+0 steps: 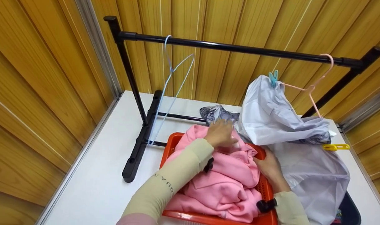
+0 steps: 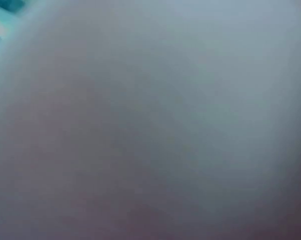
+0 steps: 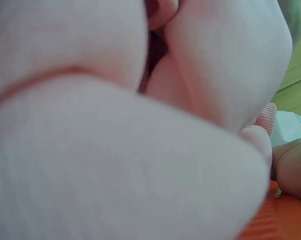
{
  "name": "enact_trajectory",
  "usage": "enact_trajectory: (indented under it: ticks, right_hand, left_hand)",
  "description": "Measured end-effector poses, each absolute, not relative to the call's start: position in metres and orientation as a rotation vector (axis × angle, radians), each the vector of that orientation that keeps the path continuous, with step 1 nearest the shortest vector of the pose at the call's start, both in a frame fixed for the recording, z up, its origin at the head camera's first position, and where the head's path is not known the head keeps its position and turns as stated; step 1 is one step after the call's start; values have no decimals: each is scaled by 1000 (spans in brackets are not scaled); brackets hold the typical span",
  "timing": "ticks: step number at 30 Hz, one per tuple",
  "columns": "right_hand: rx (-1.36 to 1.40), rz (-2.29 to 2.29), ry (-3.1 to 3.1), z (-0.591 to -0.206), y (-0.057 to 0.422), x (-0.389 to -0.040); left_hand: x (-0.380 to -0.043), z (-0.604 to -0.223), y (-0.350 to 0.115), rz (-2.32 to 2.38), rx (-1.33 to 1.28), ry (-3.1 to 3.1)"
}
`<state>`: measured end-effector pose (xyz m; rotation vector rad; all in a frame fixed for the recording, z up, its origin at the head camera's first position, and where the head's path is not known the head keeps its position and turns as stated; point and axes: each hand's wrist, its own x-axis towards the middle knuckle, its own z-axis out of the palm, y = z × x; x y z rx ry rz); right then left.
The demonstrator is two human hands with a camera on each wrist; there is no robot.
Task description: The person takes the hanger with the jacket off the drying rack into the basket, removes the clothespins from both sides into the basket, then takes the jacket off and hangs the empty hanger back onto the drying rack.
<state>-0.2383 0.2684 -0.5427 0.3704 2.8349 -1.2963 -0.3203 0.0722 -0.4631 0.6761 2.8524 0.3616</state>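
The pink garment (image 1: 227, 184) is lying bunched in the red basket (image 1: 174, 137), which is standing on the near part of the white surface (image 1: 99, 168). The left hand (image 1: 221, 134) is reaching over the garment's far end with its fingers spread, apparently not grasping anything. The right hand (image 1: 270, 165) is resting at the basket's right rim, its thumb touching the pink cloth; its fingers are hiding, so I cannot tell whether it is gripping.

On the right, a white cloth (image 1: 268, 109) is hanging from the pink hanger (image 1: 310, 88), with a blue clip (image 1: 273, 78) holding it and a yellow clip (image 1: 336, 147) sitting at its lower right, so that piece is looking done. On the left, the blue hanger (image 1: 171, 70) is hanging bare from the black rack (image 1: 227, 47). The pink garment is seemingly waiting its turn, so the work is probably standing partway, with handling of that piece only beginning.
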Motion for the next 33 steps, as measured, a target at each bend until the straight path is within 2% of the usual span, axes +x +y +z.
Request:
enact_trajectory:
  ticks: [8,14,17,24,28,33]
  right_hand:
    - [374,-1292,2826,-544,265,-241]
    - [364,-1303,2837,-544,266,-240]
    - [341,-1296,2866,-544,266,-239]
    - [328,-1202,2904,-541,269,-239]
    - [332,-1163,2902,-541,269,-239]
    - [343,-1164,2881,-541,269,-238]
  left_hand:
    - [-339,-461,44,70,597,2834]
    - [-337,-460,44,205,678,2843]
    - [-322,-458,53,232,817,2817]
    - [-261,-465,69,7,1150,2778]
    - [-240,-477,67,-43,1148,2689]
    - [-229,-484,67,-52,1050,2589]
